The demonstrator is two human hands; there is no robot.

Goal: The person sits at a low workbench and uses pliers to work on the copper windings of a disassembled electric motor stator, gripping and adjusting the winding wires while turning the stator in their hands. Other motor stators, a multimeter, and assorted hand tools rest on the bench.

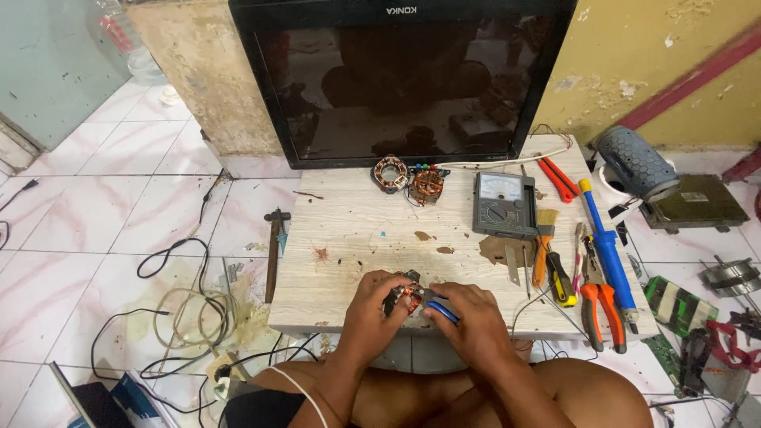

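At the near edge of a low pale wooden table (349,230), my left hand (371,303) grips a small motor stator with copper windings (404,295). Right beside it, my right hand (469,313) holds a blue-handled tool (442,311) whose tip touches the stator. Both hands sit close together above my bare knees. Most of the stator is hidden by my fingers.
Farther back lie two copper-wound coils (390,173) (428,185), an analogue multimeter (504,204), a brush (544,238), a yellow-handled screwdriver (560,277), orange pliers (601,305), a blue solder sucker (606,246) and red cutters (559,178). A black television (404,79) leans on the wall. Cables (186,309) and a hammer (273,254) lie on the tiled floor at left; circuit boards (678,305) lie at right.
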